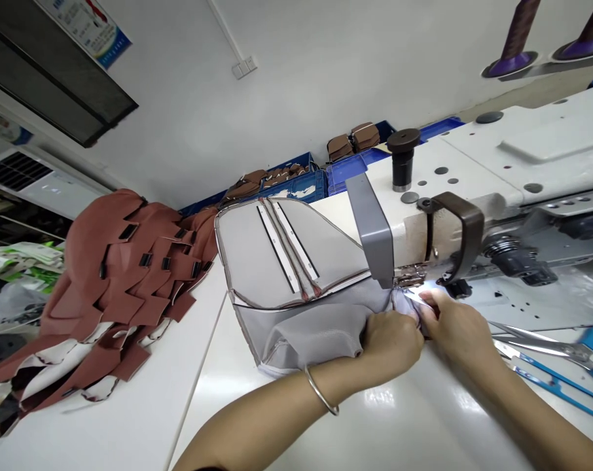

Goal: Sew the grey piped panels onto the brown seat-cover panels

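A grey fabric cover (321,327) with seamed panels and white strips lies on the white table, its right end under the head of a sewing machine (375,229). My left hand (393,339) is closed in a fist on the near edge of that fabric, just left of the needle area. Close beside the presser foot, my right hand (451,320) pinches the fabric's edge between thumb and fingers. Light from the machine falls on the spot where the cloth meets the foot. The needle itself is hard to make out.
Large scissors (571,350) and blue-handled snips (556,383) lie right of my right hand. Stacked reddish-brown sewn pieces (129,275) cover the left table. Blue crates (306,180) with brown pieces stand behind. Thread cones (515,46) rise at the upper right.
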Available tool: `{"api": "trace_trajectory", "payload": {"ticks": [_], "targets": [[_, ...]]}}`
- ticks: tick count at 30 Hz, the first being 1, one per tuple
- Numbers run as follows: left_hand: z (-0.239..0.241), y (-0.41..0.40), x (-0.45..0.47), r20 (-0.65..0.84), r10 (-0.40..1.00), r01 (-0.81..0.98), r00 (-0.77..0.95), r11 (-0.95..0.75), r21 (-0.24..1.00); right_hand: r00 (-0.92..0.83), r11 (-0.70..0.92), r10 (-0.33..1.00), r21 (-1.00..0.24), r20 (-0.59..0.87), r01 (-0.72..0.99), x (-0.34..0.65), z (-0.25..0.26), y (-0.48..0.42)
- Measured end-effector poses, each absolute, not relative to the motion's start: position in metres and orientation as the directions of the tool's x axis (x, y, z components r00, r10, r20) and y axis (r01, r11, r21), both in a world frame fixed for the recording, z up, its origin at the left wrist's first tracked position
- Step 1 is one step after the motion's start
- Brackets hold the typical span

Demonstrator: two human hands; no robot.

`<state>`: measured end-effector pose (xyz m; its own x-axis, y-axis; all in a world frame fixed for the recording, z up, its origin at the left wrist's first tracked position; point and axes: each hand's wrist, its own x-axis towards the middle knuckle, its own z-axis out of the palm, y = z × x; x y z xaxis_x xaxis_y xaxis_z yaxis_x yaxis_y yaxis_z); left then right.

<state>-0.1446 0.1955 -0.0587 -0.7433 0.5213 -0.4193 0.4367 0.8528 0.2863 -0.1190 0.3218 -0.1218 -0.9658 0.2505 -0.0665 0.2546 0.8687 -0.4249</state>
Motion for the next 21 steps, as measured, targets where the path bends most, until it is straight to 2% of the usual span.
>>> {"api": "trace_trajectory", "payload": {"ticks": [4,7,10,12,15,17,21], "targets": [[-0.065,0.188,-0.155,-0.344,0.509,0.301,-0.789,0.809,0.506,-0.958,0.839,0.279,-0.469,-0.066,0.277,-0.117,-0.117,0.326],[-0.063,0.183,-0.164,-0.382,0.423,0.057,-0.822,0.728,0.683,-0.964,0.815,0.259,-0.524,-0.054,0.248,-0.117,-0.114,0.329],[-0.058,0.180,-0.172,-0.486,0.308,-0.216,-0.818,0.619,0.755,-0.970,0.796,0.236,-0.561,-0.055,0.225,-0.119,-0.113,0.330],[-0.054,0.180,-0.175,-0.523,0.272,-0.302,-0.808,0.571,0.763,-0.972,0.790,0.226,-0.573,-0.063,0.221,-0.119,-0.113,0.330],[-0.051,0.180,-0.174,-0.523,0.286,-0.295,-0.803,0.572,0.765,-0.973,0.789,0.216,-0.573,-0.080,0.222,-0.119,-0.113,0.329],[-0.051,0.179,-0.172,-0.520,0.346,-0.235,-0.781,0.609,0.758,-0.974,0.796,0.206,-0.564,-0.092,0.221,-0.118,-0.112,0.327],[-0.051,0.181,-0.160,-0.469,0.541,0.092,-0.698,0.718,0.690,-0.980,0.819,0.168,-0.538,-0.110,0.201,-0.118,-0.110,0.326]]}}
